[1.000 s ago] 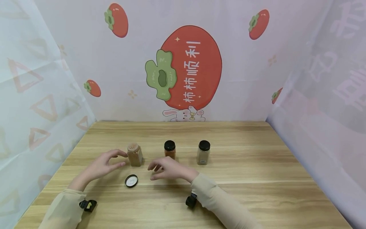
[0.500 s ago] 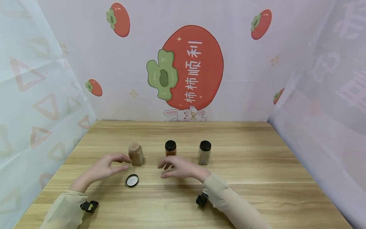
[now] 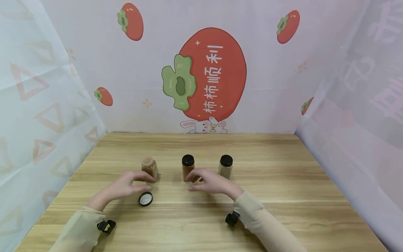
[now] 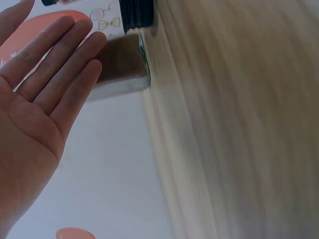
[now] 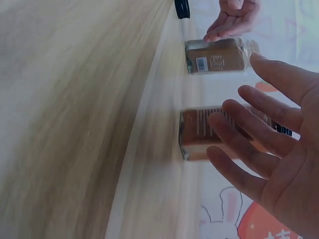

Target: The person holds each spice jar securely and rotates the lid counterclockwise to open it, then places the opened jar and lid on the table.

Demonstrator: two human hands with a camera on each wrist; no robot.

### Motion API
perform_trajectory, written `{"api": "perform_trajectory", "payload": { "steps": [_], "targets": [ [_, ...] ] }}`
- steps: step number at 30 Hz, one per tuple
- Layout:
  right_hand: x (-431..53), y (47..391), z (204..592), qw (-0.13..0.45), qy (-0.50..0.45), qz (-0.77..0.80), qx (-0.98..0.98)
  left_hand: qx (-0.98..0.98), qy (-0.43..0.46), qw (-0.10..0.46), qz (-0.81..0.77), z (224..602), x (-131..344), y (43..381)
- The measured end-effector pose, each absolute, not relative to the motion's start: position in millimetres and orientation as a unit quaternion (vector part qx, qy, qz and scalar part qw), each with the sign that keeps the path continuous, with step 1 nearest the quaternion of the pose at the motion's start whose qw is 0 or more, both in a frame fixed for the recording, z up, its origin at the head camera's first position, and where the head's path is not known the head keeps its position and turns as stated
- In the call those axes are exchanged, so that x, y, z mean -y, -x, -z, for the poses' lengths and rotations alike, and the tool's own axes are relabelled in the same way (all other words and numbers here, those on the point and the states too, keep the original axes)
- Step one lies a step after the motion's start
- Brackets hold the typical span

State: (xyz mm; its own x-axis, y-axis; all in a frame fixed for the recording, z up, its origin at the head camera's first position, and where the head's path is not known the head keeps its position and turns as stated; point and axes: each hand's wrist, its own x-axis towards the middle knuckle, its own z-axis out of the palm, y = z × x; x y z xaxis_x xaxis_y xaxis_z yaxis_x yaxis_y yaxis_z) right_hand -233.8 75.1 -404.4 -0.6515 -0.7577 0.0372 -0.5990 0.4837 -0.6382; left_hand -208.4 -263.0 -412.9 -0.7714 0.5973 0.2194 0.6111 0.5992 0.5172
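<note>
Hands (image 3: 127,184) (image 3: 211,182), relaxed and empty, curve near a perforated-topped glass shaker (image 3: 150,169) and squarish black-capped jar (image 3: 188,168).

Brown through the clear square glass jar with the pale perforated top (image 3: 150,168); reddish-brown through the middle square glass jar (image 3: 187,169) and pale beige through the right-hand glass jar (image 3: 225,170), both capped in glossy black. Black rim around a white inside on the round loose lid (image 3: 145,198). Yellowish-brown with streaky crosswise grain on the wooden desk (image 3: 283,175). Plain cream on the long fabric sleeves (image 3: 272,224). White across the cloth backdrop (image 3: 267,66), printed with red-and-green fruit, white characters and a yellow-bowed white rabbit.
</note>
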Motion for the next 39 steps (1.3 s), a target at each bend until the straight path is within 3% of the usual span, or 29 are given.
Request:
{"api": "perform_trajectory", "payload": {
  "steps": [14, 23, 31, 39],
  "targets": [
    [-96.2, 235.1, 399.7, 0.086, 0.377, 0.313, -0.867, 0.867, 0.394, 0.019, 0.304, 421.4, 231.7, 218.0],
    [-104.7, 235.6, 398.4, 0.052, 0.367, 0.330, -0.868, 0.867, 0.390, 0.020, 0.309, 415.2, 209.7, 218.0],
    [-102.7, 236.2, 398.4, 0.043, 0.330, 0.357, -0.873, 0.864, 0.383, 0.054, 0.322, 415.8, 193.4, 220.9],
    [-94.9, 240.5, 400.1, 0.007, 0.303, 0.383, -0.872, 0.882, 0.335, 0.066, 0.325, 414.1, 176.3, 221.4]
  ]
}}
